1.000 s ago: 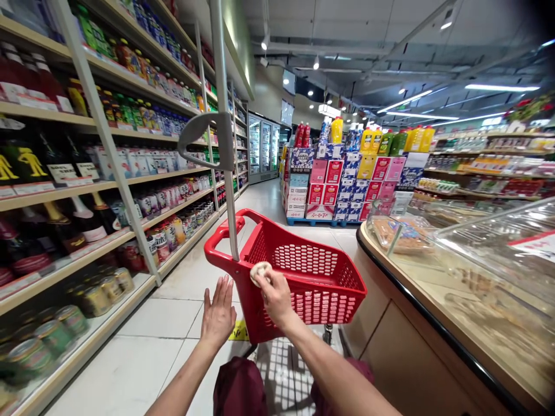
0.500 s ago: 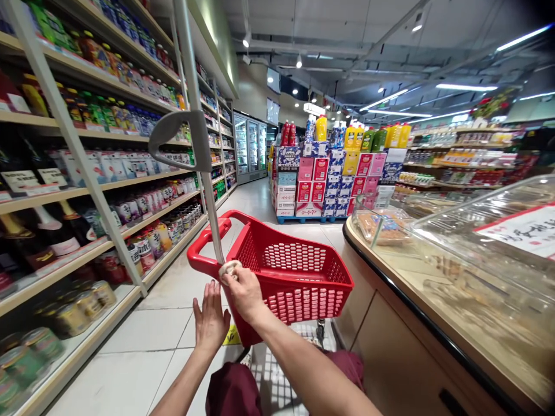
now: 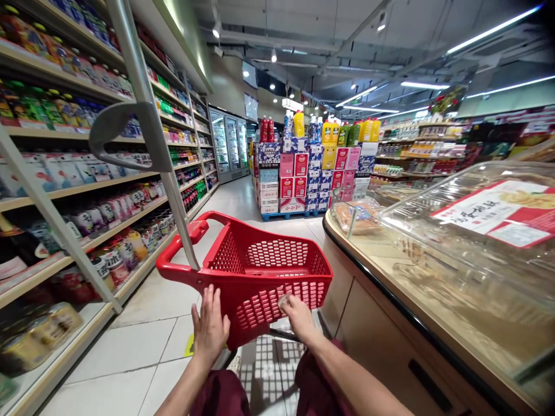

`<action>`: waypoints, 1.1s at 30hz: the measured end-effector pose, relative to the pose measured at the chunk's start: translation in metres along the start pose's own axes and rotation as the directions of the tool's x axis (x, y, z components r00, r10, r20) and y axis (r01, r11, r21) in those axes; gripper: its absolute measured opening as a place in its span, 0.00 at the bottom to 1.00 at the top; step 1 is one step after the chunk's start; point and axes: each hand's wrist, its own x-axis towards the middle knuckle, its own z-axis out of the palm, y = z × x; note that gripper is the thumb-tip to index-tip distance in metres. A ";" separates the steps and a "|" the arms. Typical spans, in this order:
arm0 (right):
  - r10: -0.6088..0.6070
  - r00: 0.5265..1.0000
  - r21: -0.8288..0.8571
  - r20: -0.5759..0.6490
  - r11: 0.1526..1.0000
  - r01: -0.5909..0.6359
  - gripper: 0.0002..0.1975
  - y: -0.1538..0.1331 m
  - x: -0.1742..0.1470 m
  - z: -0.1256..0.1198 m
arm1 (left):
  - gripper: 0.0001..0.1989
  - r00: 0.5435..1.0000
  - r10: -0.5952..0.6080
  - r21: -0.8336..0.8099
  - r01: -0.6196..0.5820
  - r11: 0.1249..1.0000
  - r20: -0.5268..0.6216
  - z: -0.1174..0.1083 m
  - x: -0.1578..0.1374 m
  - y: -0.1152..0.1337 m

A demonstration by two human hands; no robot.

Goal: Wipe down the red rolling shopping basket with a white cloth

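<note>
- Two bare hands work at the near wall of a red perforated plastic shopping basket that stands on the pale tiled floor, between the stocked shelves on the left and the glass-topped serving desk on the right.
- A second ago the right hand pressed a small pale round object up at the rim beside the pole; now it sits lower, against the outside of the basket's near wall, fingers curled around that object in a light pinch.
- The left hand has stayed open, fingers straight and together, flat against the basket's lower left corner, gripping nothing.
- That drop suggests the work has shifted from the rim to the lattice of the wall, with the left hand steadying the basket.
- The basket is hard moulded plastic, glossy, with slotted lattice sides and a thick rounded loop handle.
- The slim grey metal pole rises from the rim at a slant and carries a smooth curved grey grip.
- The object's material is too small to tell.
</note>
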 end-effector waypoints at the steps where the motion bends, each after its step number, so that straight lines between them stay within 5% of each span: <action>1: 0.008 1.000 -0.006 0.017 1.000 -0.008 0.16 0.006 -0.006 -0.002 | 0.33 0.999 0.047 -0.011 -0.047 0.999 0.006 0.000 0.002 0.005; 6: 0.116 0.986 -0.003 -0.123 0.993 -0.118 0.16 0.019 0.005 -0.009 | 0.30 0.986 0.162 -0.035 -0.160 0.986 0.045 0.006 0.015 0.038; 11: 0.042 0.998 0.016 0.048 0.999 -0.043 0.15 0.029 -0.001 -0.012 | 0.28 0.950 0.289 -0.117 -0.276 0.954 0.118 0.015 0.025 0.070; 16: 0.156 0.985 -0.024 -0.073 0.987 -0.158 0.15 0.052 -0.013 -0.024 | 0.29 0.936 0.319 -0.139 -0.300 0.944 0.148 0.021 0.029 0.090; 19: 0.141 0.990 -0.035 0.024 0.990 -0.140 0.15 0.059 -0.018 -0.024 | 0.29 0.920 0.358 -0.145 -0.337 0.930 0.156 0.022 0.031 0.101; 22: 0.099 0.993 -0.015 0.066 0.995 -0.098 0.14 0.064 -0.023 -0.025 | 0.29 0.908 0.388 -0.164 -0.364 0.917 0.158 0.023 0.032 0.108; 26: 0.232 0.968 -0.032 -0.097 0.971 -0.236 0.15 0.081 -0.026 -0.033 | 0.29 0.913 0.363 -0.159 -0.337 0.928 0.184 0.027 0.035 0.110; 31: 0.237 0.968 -0.055 0.087 0.971 -0.233 0.17 0.096 -0.048 -0.031 | 0.29 0.909 0.372 -0.180 -0.340 0.923 0.189 0.031 0.038 0.109; 33: 0.250 0.968 -0.047 0.032 0.968 -0.248 0.18 0.101 -0.051 -0.032 | 0.30 0.908 0.371 -0.175 -0.340 0.924 0.193 0.032 0.039 0.108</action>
